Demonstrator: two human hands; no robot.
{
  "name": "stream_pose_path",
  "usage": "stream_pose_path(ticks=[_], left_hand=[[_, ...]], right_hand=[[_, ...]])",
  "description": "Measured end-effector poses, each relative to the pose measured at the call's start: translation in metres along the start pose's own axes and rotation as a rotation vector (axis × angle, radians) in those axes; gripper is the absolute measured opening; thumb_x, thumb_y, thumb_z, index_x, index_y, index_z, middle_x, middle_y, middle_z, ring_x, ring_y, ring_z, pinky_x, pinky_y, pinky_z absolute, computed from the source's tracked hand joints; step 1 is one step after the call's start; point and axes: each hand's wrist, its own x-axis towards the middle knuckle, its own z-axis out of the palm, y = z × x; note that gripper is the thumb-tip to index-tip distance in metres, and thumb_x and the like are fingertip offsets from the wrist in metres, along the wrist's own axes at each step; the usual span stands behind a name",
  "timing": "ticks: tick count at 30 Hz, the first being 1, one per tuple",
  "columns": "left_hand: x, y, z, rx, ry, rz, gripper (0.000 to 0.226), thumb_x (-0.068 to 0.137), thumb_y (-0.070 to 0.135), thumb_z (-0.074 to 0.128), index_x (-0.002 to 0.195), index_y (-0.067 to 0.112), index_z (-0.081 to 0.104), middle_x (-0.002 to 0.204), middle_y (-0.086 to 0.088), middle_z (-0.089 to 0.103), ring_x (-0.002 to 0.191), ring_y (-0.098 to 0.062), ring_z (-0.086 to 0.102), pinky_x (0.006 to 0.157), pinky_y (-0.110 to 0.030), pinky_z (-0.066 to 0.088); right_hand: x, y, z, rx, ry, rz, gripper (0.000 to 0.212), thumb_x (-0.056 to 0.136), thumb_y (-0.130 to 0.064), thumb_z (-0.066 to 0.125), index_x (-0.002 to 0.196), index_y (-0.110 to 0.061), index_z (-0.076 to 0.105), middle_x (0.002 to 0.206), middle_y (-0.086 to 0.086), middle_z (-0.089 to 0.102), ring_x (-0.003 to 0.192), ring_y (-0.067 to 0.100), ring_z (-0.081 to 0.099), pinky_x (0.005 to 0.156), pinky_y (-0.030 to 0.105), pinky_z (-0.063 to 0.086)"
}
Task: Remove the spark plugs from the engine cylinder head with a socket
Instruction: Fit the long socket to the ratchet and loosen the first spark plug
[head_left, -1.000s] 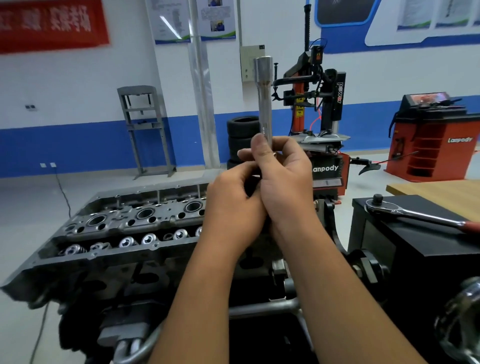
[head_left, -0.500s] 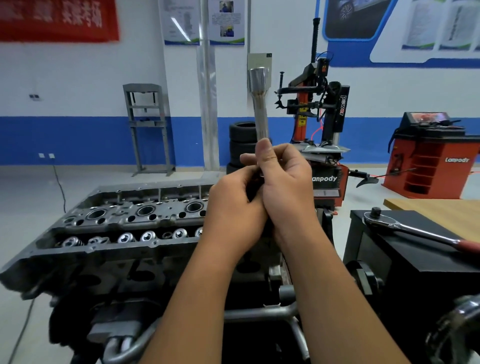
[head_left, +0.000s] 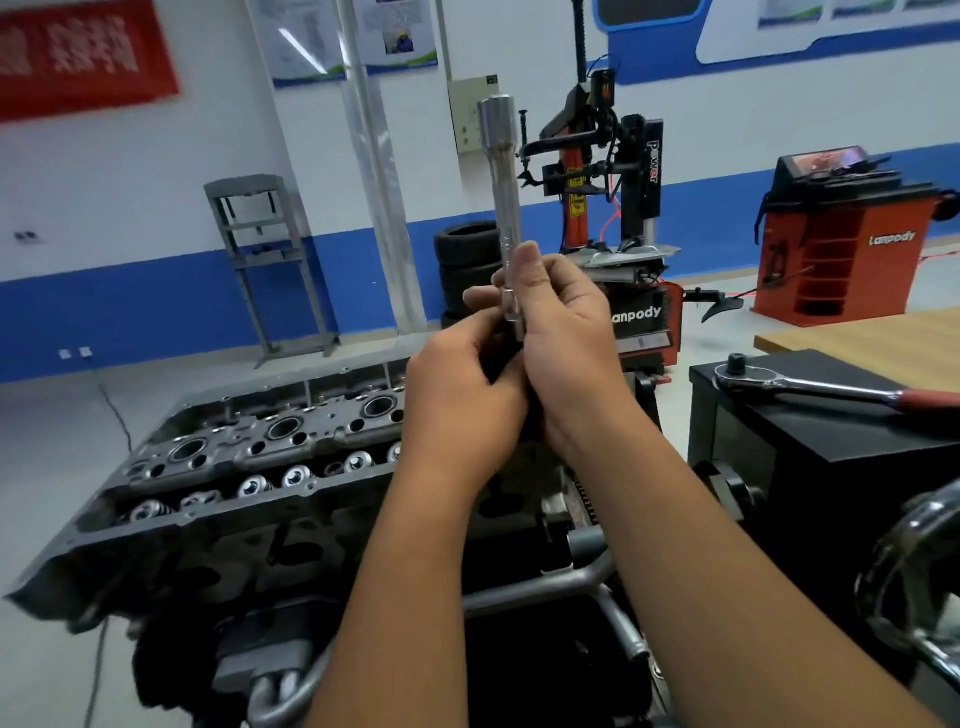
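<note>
Socket (head_left: 503, 197) upright, wide end up, gripped by right hand (head_left: 563, 332)

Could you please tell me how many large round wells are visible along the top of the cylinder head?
3: left well, middle well, right well beside the left hand. More may be hidden behind the hands.

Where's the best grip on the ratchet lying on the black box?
Take the ratchet by its red handle end, coming from above at the right. It lies flat on the black box, its head to the left with the drive stub pointing up, so the handle is the free, long part.
</note>
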Motion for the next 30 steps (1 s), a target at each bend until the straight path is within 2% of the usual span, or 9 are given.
stream_pose_path(ticks=[4, 10, 13, 16, 20, 23, 25, 28, 30], left_hand=[[-0.0010, 0.0020, -0.0028, -0.006, -0.033, -0.021, 0.036, 0.097, 0.005, 0.068, 0.122, 0.030, 0.073, 0.110, 0.011, 0.078, 0.104, -0.007, 0.073, 0.096, -0.040, 0.061], [-0.0042, 0.0041, -0.0009, 0.048, 0.056, -0.001, 0.028, 0.093, 0.016, 0.075, 0.115, 0.032, 0.076, 0.100, 0.014, 0.078, 0.096, -0.001, 0.072, 0.091, -0.035, 0.062], [-0.0039, 0.0043, -0.0025, 0.014, -0.016, 0.002, 0.031, 0.098, 0.010, 0.066, 0.117, 0.031, 0.076, 0.100, 0.011, 0.079, 0.096, -0.006, 0.074, 0.088, -0.039, 0.063], [-0.0032, 0.0032, -0.0043, -0.024, -0.044, -0.018, 0.034, 0.097, 0.002, 0.066, 0.111, 0.033, 0.073, 0.103, 0.011, 0.079, 0.099, -0.006, 0.074, 0.092, -0.040, 0.062], [-0.0013, 0.0014, -0.0049, -0.104, 0.009, -0.075, 0.025, 0.088, 0.007, 0.081, 0.105, 0.025, 0.077, 0.096, 0.009, 0.080, 0.092, -0.006, 0.076, 0.092, -0.041, 0.063], [-0.0003, 0.0007, -0.0054, -0.088, 0.015, -0.067, 0.020, 0.090, 0.013, 0.081, 0.104, 0.027, 0.079, 0.094, 0.008, 0.080, 0.092, -0.009, 0.076, 0.090, -0.044, 0.063], [0.0006, 0.0007, -0.0065, -0.090, -0.047, -0.059, 0.021, 0.097, 0.013, 0.073, 0.106, 0.031, 0.077, 0.099, 0.008, 0.080, 0.097, -0.012, 0.076, 0.093, -0.046, 0.062], [0.0008, 0.0016, -0.0079, -0.076, -0.107, -0.037, 0.033, 0.102, 0.007, 0.064, 0.102, 0.038, 0.074, 0.103, 0.012, 0.079, 0.101, -0.006, 0.074, 0.097, -0.042, 0.061], [0.0010, 0.0008, -0.0063, -0.088, -0.083, -0.039, 0.034, 0.101, 0.004, 0.065, 0.103, 0.036, 0.076, 0.101, 0.012, 0.080, 0.098, -0.004, 0.074, 0.097, -0.040, 0.061]], right_hand=[[-0.0003, -0.0007, 0.0029, 0.012, 0.007, 0.010, 0.035, 0.105, -0.040, 0.054, 0.092, -0.009, 0.063, 0.103, 0.030, 0.071, 0.086, 0.021, 0.072, 0.088, 0.046, 0.062], [-0.0017, -0.0013, 0.0004, 0.012, -0.032, 0.011, 0.018, 0.099, -0.031, 0.068, 0.095, -0.017, 0.057, 0.095, 0.019, 0.077, 0.084, 0.026, 0.074, 0.082, 0.046, 0.062], [0.0002, 0.0007, 0.0016, -0.013, 0.002, -0.004, 0.023, 0.102, -0.035, 0.062, 0.092, -0.014, 0.064, 0.092, 0.011, 0.077, 0.091, 0.019, 0.074, 0.090, 0.043, 0.062], [0.0012, 0.0018, 0.0028, -0.004, 0.002, 0.013, 0.030, 0.104, -0.037, 0.059, 0.091, -0.012, 0.070, 0.094, 0.013, 0.075, 0.090, 0.017, 0.074, 0.088, 0.039, 0.062], [-0.0007, -0.0003, -0.0016, 0.075, -0.048, 0.023, 0.032, 0.084, -0.040, 0.078, 0.094, -0.014, 0.064, 0.095, 0.020, 0.077, 0.087, 0.028, 0.075, 0.077, 0.044, 0.063], [-0.0008, 0.0016, -0.0030, 0.084, -0.070, 0.018, 0.041, 0.074, -0.045, 0.080, 0.092, -0.014, 0.062, 0.097, 0.021, 0.077, 0.092, 0.031, 0.076, 0.085, 0.050, 0.063], [0.0004, 0.0034, -0.0018, 0.058, -0.051, 0.021, 0.041, 0.076, -0.050, 0.076, 0.092, -0.014, 0.065, 0.094, 0.016, 0.078, 0.090, 0.024, 0.076, 0.087, 0.046, 0.062], [0.0034, 0.0038, -0.0015, 0.021, 0.009, 0.039, 0.042, 0.082, -0.056, 0.067, 0.090, -0.015, 0.066, 0.088, 0.010, 0.078, 0.083, 0.017, 0.075, 0.078, 0.032, 0.061], [0.0038, 0.0028, -0.0026, 0.027, 0.028, 0.062, 0.043, 0.083, -0.057, 0.066, 0.087, -0.015, 0.067, 0.085, 0.009, 0.078, 0.079, 0.017, 0.074, 0.077, 0.033, 0.060]])
